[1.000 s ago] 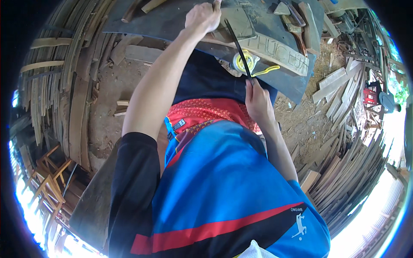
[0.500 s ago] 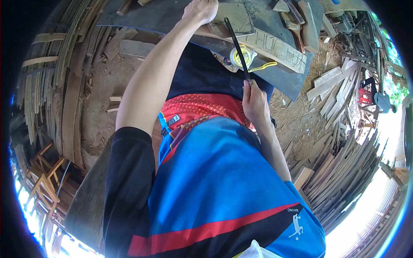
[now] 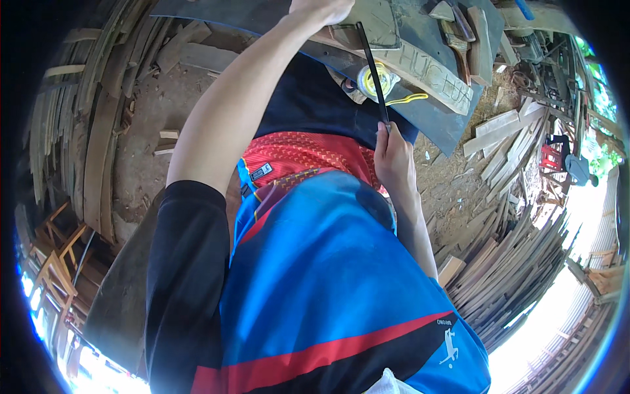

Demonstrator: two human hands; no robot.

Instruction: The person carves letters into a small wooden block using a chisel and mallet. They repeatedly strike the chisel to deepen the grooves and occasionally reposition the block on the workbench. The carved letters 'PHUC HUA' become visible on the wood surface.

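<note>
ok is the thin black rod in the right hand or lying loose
In the right hand, which closes around the near end of the thin black rod.

It's a woodworking workshop — stacked planks (image 3: 525, 266) and scattered offcuts (image 3: 491, 133) show it.

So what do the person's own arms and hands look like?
The left hand, partly out of frame, and the right hand show no gloves. The sleeves differ: a black fabric left sleeve and a blue fabric right sleeve. Both forearms are bare.
</note>
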